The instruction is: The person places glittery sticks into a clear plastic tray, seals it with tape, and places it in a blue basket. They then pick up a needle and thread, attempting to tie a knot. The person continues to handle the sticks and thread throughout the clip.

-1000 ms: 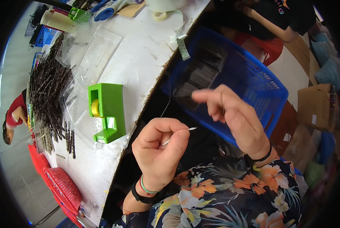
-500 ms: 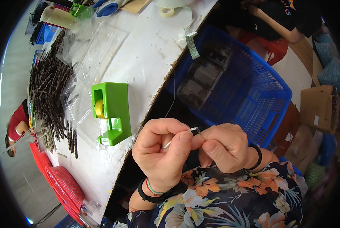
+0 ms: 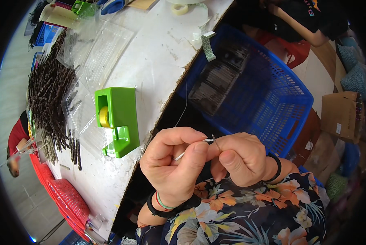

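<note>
Over my lap, my left hand [image 3: 175,163] pinches a thin white cord [image 3: 179,156] between thumb and forefinger. The cord's dark-marked far end pokes out past the fingertips. My right hand [image 3: 245,160] is closed just beside it, with thumb and forefinger on a thin needle-like piece [image 3: 216,142] that rises to the cord's end. Whether the two touch I cannot tell. A fine pale thread [image 3: 186,102] runs from above my left hand up along the table edge.
On the white table [image 3: 158,53] stands a green tape dispenser [image 3: 128,110]. Dark twisted strands [image 3: 50,94] lie beyond, near clear plastic sheets [image 3: 109,45]. A blue crate [image 3: 281,102] holding packs is at right, a red basket [image 3: 70,200] at lower left. Another person's arm [image 3: 299,26] shows top right.
The needle-like piece now stands more upright at the cord's end. My hands keep nearly the same place; the whole view has shifted slightly.
</note>
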